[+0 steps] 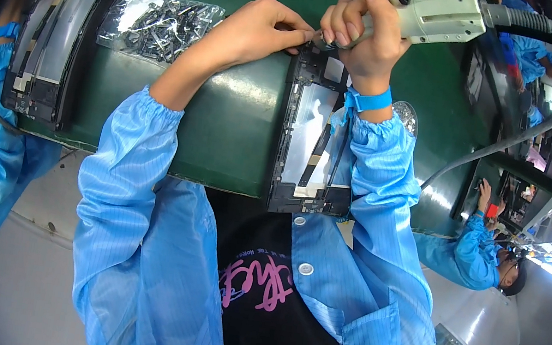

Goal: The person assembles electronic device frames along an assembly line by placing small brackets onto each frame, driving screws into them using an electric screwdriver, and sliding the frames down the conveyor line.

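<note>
An opened tablet-like device (309,131), black-framed with silver panels inside, lies in front of me, its near end at the table's front edge. My right hand (370,40) is wrapped round a pale corded power tool, which looks like an electric screwdriver (442,17); its tip points down-left at the device's far end. There my left hand (258,30) meets the tip, thumb and fingers pinched together. Whatever lies in that pinch is too small to make out. My right forearm partly covers the device's right side.
Left of my left hand is a clear plastic bag (159,23) of small dark parts. Similar devices are stacked (60,40) at the far left of the green table (226,122). A grey cable (509,143) loops down the right side. Co-workers in blue sit on both sides.
</note>
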Available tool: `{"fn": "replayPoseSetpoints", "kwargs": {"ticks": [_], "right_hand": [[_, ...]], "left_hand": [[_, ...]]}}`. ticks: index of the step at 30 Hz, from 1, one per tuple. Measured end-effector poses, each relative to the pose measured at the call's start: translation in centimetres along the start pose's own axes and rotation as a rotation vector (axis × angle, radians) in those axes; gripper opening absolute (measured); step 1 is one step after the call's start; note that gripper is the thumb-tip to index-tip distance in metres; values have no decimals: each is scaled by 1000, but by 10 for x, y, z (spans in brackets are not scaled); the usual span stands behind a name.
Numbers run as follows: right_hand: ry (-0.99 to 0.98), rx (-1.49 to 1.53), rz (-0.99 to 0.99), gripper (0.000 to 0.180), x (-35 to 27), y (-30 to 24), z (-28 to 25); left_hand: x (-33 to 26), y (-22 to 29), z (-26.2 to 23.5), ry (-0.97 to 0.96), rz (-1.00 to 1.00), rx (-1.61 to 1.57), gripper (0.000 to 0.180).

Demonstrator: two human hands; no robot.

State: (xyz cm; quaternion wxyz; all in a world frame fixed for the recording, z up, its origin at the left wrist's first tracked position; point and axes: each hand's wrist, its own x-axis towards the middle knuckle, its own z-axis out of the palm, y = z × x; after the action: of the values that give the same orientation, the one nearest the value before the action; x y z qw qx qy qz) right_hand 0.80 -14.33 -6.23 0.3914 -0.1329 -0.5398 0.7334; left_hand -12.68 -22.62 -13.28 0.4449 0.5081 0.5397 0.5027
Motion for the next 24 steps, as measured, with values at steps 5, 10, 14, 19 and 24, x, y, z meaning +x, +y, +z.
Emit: {"fn": "replayPoseSetpoints", "kwargs": {"ticks": [5,10,14,19,24], "right_hand": [[-16,-81,-21,15,-1,1,-5],[-26,-76,-27,15,0,3,-4],[4,-121,-29,14,0,-3,12],[-29,-109,6,8,1,-1,4],[-445,47,-298,10,17,17,-18]], "left_hand": [[-1,2,1,-14,1,10,25],[0,-1,1,-11,10,2,25],[-1,-1,1,-23,10,5,26],[-2,2,0,-8,7,28,26],[1,5,1,-21,15,46,26]]}}
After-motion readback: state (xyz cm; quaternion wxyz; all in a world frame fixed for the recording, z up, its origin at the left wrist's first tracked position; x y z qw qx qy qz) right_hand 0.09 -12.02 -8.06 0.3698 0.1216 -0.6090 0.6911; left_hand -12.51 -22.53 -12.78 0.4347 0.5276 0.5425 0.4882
